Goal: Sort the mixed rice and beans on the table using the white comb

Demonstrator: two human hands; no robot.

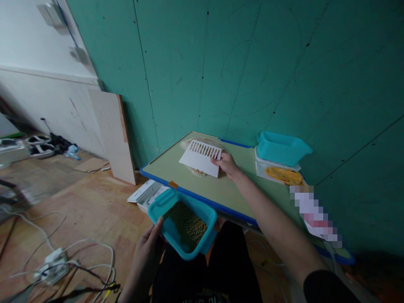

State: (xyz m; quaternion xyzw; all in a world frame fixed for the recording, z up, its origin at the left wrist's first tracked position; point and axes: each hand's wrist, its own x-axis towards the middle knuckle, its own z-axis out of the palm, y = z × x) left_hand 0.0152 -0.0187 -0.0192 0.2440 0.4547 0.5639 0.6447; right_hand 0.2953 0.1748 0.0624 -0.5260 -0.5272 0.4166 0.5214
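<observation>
Scraper (197, 160) flat, slotted; tub (188, 255) round-cornered, holding beadlike grains (188, 225).

You've got kinda dim light in there, with your blue-edged worktop (170, 166) by a big green wall (176, 63), scuffed white wall (34, 46) to your left, pale board (110, 130) near the corner, and wood-look floor (91, 202).

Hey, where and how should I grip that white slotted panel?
Probably pinch the right edge of the white slotted panel, coming from the right, where your right hand has it: it looks flat and thin, is slotted only along its far side, and grains show past its near edge.
</observation>
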